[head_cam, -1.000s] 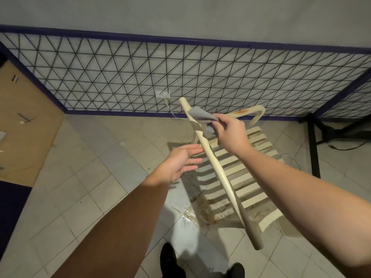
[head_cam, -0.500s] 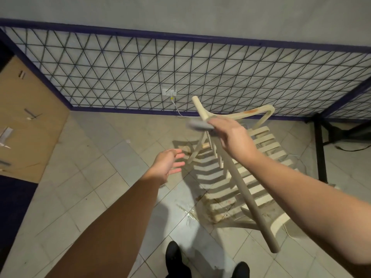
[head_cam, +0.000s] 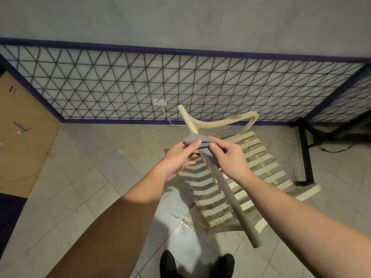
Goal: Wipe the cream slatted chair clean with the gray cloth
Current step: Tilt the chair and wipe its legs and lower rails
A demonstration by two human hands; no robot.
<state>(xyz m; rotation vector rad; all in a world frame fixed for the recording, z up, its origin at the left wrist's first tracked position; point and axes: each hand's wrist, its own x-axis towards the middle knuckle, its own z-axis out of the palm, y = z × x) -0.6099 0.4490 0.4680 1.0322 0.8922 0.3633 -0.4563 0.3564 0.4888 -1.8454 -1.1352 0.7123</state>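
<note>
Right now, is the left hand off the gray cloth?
No: the left hand pinches the gray cloth together with the right hand, at the chair leg.

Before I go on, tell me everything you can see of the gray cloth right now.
The gray cloth is a small, soft-looking piece of fabric, bunched into folds and creased. It sits at the leg of the tipped cream slatted chair, seemingly draped over it. The left hand pinches its left side and the right hand its right side. No stains are discernible. Part of it is hidden behind the fingers.
</note>
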